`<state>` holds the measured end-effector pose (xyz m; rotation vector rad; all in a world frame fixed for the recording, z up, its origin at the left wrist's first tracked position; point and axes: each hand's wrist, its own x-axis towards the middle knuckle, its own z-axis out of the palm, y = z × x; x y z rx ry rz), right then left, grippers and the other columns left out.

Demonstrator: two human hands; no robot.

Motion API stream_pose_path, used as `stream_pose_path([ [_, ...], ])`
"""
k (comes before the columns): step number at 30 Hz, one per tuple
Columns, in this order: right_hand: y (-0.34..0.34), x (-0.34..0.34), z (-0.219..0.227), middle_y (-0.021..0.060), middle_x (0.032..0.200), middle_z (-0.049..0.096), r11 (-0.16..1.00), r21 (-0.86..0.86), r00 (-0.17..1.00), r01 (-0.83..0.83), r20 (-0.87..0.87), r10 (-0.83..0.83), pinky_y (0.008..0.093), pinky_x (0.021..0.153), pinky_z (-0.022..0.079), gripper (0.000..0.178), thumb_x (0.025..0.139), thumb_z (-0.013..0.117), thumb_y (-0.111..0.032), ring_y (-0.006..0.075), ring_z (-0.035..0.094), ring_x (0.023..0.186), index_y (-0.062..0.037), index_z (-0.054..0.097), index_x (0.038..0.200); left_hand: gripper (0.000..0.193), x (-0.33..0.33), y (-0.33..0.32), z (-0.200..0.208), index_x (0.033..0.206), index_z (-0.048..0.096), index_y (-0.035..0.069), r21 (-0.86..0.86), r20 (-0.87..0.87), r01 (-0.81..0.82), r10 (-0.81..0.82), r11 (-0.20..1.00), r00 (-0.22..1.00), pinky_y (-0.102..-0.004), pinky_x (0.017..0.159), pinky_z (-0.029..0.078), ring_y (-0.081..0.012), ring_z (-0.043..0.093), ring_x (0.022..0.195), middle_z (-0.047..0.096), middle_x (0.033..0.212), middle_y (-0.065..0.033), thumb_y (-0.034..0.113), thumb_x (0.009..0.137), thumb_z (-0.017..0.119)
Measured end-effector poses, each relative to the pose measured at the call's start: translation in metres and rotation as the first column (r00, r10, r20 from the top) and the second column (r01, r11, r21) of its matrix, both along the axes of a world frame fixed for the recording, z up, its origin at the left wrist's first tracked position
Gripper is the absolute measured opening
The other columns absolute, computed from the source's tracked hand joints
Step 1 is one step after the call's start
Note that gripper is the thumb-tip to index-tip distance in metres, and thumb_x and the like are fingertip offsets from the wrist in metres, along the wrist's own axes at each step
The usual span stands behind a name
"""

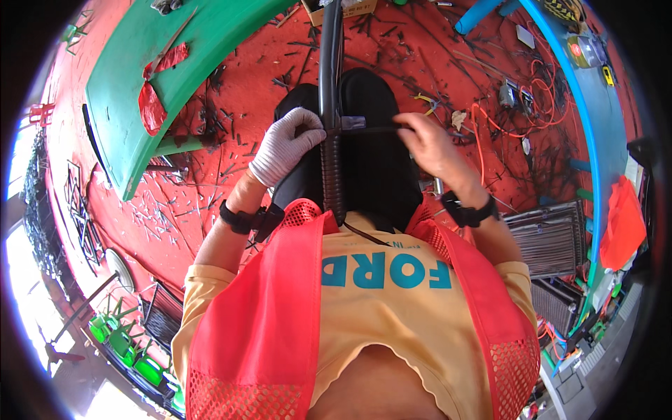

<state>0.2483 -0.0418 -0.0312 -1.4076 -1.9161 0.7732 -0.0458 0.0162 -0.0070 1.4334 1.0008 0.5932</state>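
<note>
A long black cable bundle runs up between my knees, its lower length covered in ribbed black conduit. My left hand, in a white knit glove, is closed with thumb and fingertips pinched against the bundle's left side. From that same spot a thin black strip stretches to the right across my thigh. Bare and pinching, my right hand grips the strip's far end. Whether it is tape or a cable tie I cannot tell. A small greyish tag sits just above the strip, beside the bundle.
A green curved table with red cloth strips stands at left, a blue-edged table at right. Dark scraps litter the red floor. An orange hose, yellow-handled pliers and a dark grille-like panel lie at right.
</note>
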Motion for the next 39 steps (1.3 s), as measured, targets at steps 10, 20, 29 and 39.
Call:
stream_pose_path([
  [10, 0.003, -0.059, 0.023, 0.0104, 0.075, 0.061, 0.99, 0.09, 0.987, 0.112, 0.105, -0.121, 0.042, 0.056, 0.048, 0.026, 0.083, 0.069, -0.028, 0.0325, 0.062, 0.068, -0.0053, 0.056, 0.082, 0.028, 0.017, -0.02, 0.017, 0.104, 0.06, 0.003, 0.333, -0.245, 0.055, 0.03, 0.941, 0.969, -0.0285, 0.082, 0.05, -0.021, 0.059, 0.089, 0.051, 0.097, -0.0089, 0.002, 0.078, 0.07],
  [20, 0.022, -0.061, 0.017, 0.015, 0.074, 0.066, 0.967, -0.251, 0.999, 0.042, -0.003, -0.044, 0.0413, 0.061, 0.047, 0.025, 0.084, 0.068, -0.031, 0.032, 0.065, 0.07, -0.0053, 0.068, 0.081, 0.015, 0.025, -0.018, 0.024, 0.094, 0.062, 0.002, 0.376, -0.397, 0.097, 0.066, 0.921, 0.915, -0.0268, 0.076, 0.048, -0.0174, 0.057, 0.082, 0.052, 0.092, -0.0079, 0.0, 0.08, 0.065],
  [29, 0.021, -0.06, 0.003, 0.013, 0.063, 0.059, 0.962, -0.272, 0.959, -0.004, -0.275, -0.074, 0.0348, 0.052, 0.04, 0.024, 0.086, 0.068, -0.023, 0.0218, 0.056, 0.055, -0.0007, 0.062, 0.077, 0.017, 0.032, -0.033, 0.0, 0.099, 0.054, 0.003, 0.123, -0.198, -0.412, 0.429, 0.903, 0.881, -0.023, 0.066, 0.046, -0.0075, 0.05, 0.072, 0.054, 0.083, -0.0008, 0.011, 0.088, 0.065],
  [39, 0.024, -0.058, -0.006, 0.0143, 0.065, 0.062, 0.948, -0.316, 0.923, -0.051, -0.377, -0.076, 0.0374, 0.055, 0.044, 0.026, 0.084, 0.068, -0.024, 0.0285, 0.061, 0.06, -0.0006, 0.062, 0.075, 0.029, 0.026, -0.02, -0.004, 0.106, 0.053, 0.003, -0.168, -0.14, -0.427, 0.407, 0.889, 0.903, -0.0218, 0.064, 0.043, -0.0074, 0.05, 0.073, 0.056, 0.085, -0.0013, 0.021, 0.088, 0.068],
])
